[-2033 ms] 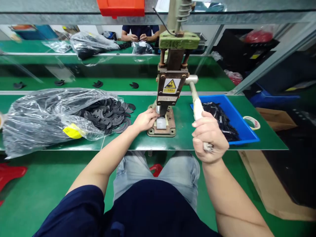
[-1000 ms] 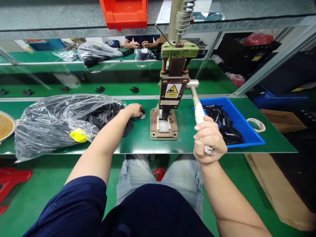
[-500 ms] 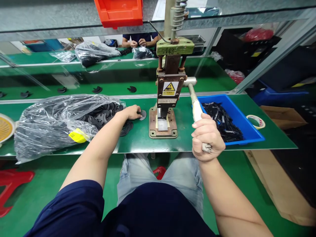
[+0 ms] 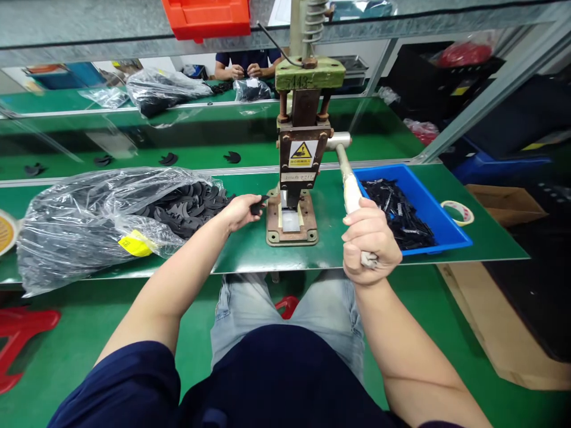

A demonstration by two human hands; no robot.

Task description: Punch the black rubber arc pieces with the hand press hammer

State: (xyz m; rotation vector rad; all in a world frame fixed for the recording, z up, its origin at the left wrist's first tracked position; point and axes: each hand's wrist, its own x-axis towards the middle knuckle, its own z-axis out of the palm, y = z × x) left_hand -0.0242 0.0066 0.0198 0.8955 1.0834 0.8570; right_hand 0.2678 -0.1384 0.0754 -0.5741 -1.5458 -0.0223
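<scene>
My left hand pinches a dark curved flat piece just left of the press base. My right hand is wrapped around the pale, taped lever handle of the hand press. The press stands upright, with a yellow warning label on its front and a light plate on its base under the ram. Left of my left hand, many dark curved pieces spill from the mouth of a large clear plastic bag.
A blue bin full of small black parts is right of the lever, with a tape roll beyond. An orange bin sits on the shelf above. Across the bench, a co-worker's hands are near another bag.
My left hand has lifted the dark piece off the table beside the bag, turning as it came up. My right hand stays on the lever. The whole view has shifted slightly.
</scene>
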